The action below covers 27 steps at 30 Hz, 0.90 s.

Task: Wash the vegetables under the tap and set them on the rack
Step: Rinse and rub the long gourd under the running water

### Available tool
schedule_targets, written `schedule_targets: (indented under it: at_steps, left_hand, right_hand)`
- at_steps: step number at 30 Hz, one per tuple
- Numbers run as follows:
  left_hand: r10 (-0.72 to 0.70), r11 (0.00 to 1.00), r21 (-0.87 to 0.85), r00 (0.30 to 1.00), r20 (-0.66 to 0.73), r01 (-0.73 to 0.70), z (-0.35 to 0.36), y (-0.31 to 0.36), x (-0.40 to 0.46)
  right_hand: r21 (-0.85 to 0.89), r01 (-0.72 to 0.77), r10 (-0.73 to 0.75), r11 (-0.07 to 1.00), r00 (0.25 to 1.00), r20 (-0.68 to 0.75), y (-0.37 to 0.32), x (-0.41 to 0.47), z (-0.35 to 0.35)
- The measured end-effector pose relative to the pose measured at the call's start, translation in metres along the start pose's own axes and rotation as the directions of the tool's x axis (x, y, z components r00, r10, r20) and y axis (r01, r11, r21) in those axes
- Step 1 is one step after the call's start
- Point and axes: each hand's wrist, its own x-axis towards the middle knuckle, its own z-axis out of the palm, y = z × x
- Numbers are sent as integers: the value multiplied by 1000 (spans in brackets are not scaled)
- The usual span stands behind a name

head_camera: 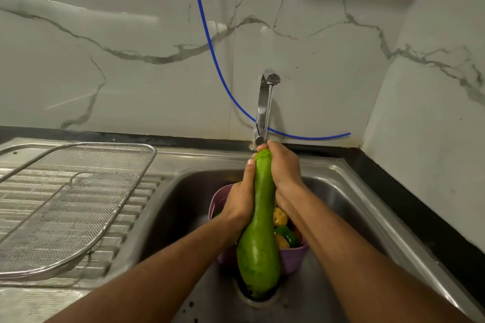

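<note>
A long green bottle gourd (258, 252) stands almost upright in the steel sink (349, 207), its fat end resting at the drain. My left hand (240, 195) wraps its narrow neck from the left. My right hand (282, 169) grips the top of the neck from the right, just under the chrome tap (264, 105). Behind the gourd sits a purple bowl (292, 258) holding yellow and green vegetables (284, 233), partly hidden by my arms. A wire mesh rack (70, 207) lies empty on the ribbed drainboard at the left.
A blue hose (210, 42) hangs down the marble wall and runs behind the tap to the right. A black counter edge (420, 199) borders the sink on the right and back. The marble wall corner closes in at the right.
</note>
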Motion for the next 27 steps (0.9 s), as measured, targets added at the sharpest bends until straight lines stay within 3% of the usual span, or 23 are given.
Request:
schedule_targets:
  at_steps: [3,7,10,13,17,20,24,27]
  left_hand:
    - [-82,979,-184,996,43,88,2,6,4]
    - [-159,964,-190,976,149,186,1,7,4]
    - [-142,982,-123,989,33,145,6,-2,4]
    - [-54,997,-50,997,-49,51,12,-11,6]
    - [85,987,145,984,-156,-62,20,-3,-4]
    - [167,968,222,957,-237,-113,21,-3,-7]
    - [29,991,137,960,-277,10,16,2,2]
    - [-134,990,-66,956,-262,121,11,10,9]
  right_hand:
    - [144,52,-73,988,987,145,-5,-1,-3]
    - [176,-101,68,979,981,184,-4,2,-9]
    - [124,-213,198,969,972,126,-2,1,-9]
    - [55,-208,205,977,977,53,-6,0,-7]
    - [-110,-139,126,984,985,-117,-12,-4,2]
    - [-287,-19,-31,958,985,-170,-14,-8,8]
    - [-594,217,-255,775,967,21,4,-12,11]
    - [-543,292,-226,787,956,186,15,-3,14]
